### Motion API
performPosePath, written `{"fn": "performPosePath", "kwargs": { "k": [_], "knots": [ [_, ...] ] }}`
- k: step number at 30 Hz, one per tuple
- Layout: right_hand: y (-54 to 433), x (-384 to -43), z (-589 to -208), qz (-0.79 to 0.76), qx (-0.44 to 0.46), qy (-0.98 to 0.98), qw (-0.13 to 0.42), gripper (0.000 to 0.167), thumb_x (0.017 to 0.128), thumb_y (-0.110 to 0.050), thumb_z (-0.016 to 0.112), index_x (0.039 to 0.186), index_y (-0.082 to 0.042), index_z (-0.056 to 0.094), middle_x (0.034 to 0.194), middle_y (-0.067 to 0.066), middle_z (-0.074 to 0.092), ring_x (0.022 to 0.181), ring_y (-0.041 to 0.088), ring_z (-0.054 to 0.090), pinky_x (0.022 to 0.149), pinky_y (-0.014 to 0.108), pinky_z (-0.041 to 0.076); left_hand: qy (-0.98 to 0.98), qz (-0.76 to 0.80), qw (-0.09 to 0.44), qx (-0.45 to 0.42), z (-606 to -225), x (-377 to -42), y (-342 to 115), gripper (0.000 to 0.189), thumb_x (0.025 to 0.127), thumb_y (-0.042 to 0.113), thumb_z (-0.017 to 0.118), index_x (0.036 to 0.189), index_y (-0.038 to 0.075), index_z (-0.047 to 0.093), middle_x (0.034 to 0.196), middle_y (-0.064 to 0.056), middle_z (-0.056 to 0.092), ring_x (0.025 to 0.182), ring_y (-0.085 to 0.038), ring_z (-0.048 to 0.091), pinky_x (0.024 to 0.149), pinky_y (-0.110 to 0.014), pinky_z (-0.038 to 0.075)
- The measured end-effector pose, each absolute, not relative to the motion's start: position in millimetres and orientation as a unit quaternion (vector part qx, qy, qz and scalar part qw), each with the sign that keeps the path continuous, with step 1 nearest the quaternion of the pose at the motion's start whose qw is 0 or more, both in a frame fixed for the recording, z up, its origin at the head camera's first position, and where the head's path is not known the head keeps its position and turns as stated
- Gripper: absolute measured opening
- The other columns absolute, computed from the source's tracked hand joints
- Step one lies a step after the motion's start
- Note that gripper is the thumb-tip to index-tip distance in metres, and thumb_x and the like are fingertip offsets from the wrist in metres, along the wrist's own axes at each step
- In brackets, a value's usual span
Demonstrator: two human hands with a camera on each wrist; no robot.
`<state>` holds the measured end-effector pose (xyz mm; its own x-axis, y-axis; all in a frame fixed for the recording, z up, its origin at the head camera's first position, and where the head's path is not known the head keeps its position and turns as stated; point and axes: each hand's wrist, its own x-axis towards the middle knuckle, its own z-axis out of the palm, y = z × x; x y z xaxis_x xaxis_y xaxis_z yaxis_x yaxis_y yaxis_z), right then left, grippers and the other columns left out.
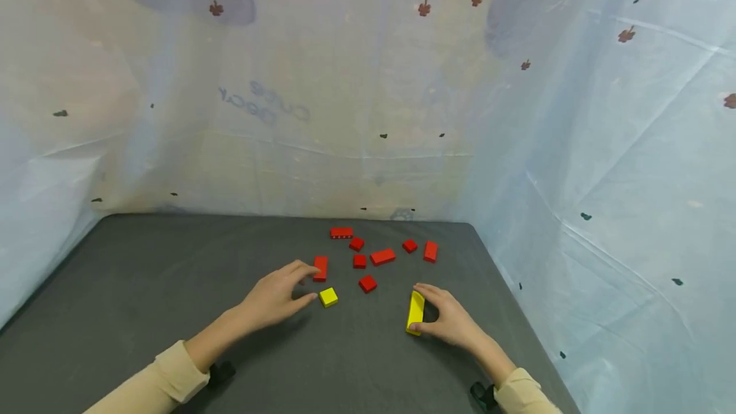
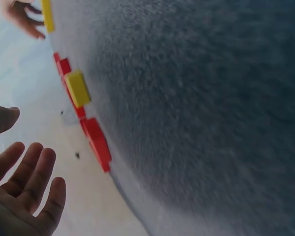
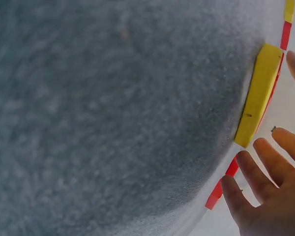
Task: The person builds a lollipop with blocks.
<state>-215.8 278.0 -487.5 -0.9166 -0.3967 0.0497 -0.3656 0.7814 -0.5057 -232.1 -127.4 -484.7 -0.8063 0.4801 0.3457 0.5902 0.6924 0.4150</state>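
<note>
In the head view, my left hand [image 1: 276,296] hovers over the grey table with thumb and fingers spread. A small yellow block [image 1: 328,298] lies just past its thumb tip, and a red oblong block [image 1: 321,268] lies by its fingertips. The left wrist view shows these fingers apart with nothing between them, the yellow block [image 2: 77,88] off to one side. My right hand [image 1: 451,318] is at a long yellow block [image 1: 415,312], thumb by the near end and fingers by the far end. Its fingers look spread beside the block [image 3: 259,96] in the right wrist view.
Several red blocks lie scattered beyond the hands, among them a square one [image 1: 367,283], an oblong one [image 1: 382,257] and another near the right side [image 1: 430,252]. A pale printed curtain [image 1: 345,177] hangs behind and beside the dark table [image 1: 144,273].
</note>
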Motion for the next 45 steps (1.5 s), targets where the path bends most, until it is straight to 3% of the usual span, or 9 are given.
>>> {"fn": "performPosePath", "kwargs": {
  "k": [8,16,23,37,45],
  "knots": [
    [279,-219,-492,-0.236,-0.209,0.948,0.050,0.090,0.080,-0.048,0.089,0.152,-0.008,0.054,0.157,0.015,0.048,0.142,0.045,0.045,0.109,0.065,0.041,-0.918,-0.210,0.067,-0.331,-498,-246,-109,0.046,0.090,0.027,0.084,0.130,0.011,0.068,0.119,-0.001,0.066,0.096,-0.015,0.069,0.076,-0.032,0.058],
    [281,-219,-495,-0.224,-0.221,0.948,0.043,0.085,0.081,-0.042,0.090,0.150,-0.005,0.056,0.154,0.016,0.050,0.139,0.044,0.047,0.108,0.063,0.044,-0.924,-0.179,0.024,-0.338,-498,-248,-97,0.038,0.091,0.035,0.082,0.123,0.017,0.072,0.110,0.003,0.062,0.084,-0.007,0.058,0.071,-0.029,0.052],
    [279,-216,-493,-0.228,-0.217,0.948,0.044,0.083,0.082,-0.040,0.089,0.150,-0.006,0.056,0.154,0.015,0.050,0.139,0.043,0.047,0.108,0.062,0.044,-0.923,-0.186,0.028,-0.336,-500,-250,-94,0.027,0.091,0.027,0.083,0.114,0.017,0.075,0.104,0.003,0.056,0.078,-0.006,0.055,0.065,-0.024,0.049],
    [269,-214,-494,-0.238,-0.232,0.943,0.025,0.082,0.082,-0.044,0.088,0.148,-0.006,0.058,0.152,0.015,0.052,0.139,0.042,0.049,0.111,0.064,0.041,-0.918,-0.237,-0.004,-0.318,-502,-253,-95,0.021,0.091,0.013,0.081,0.110,0.016,0.072,0.106,0.000,0.057,0.085,-0.010,0.056,0.073,-0.031,0.053],
    [232,-207,-482,-0.275,-0.232,0.933,0.007,0.085,0.080,-0.045,0.090,0.150,-0.010,0.057,0.154,0.010,0.051,0.139,0.036,0.049,0.109,0.058,0.045,-0.915,-0.254,0.019,-0.313,-504,-257,-104,0.022,0.092,0.011,0.080,0.111,0.018,0.072,0.110,0.005,0.058,0.092,-0.010,0.059,0.079,-0.031,0.055]
  ]
}}
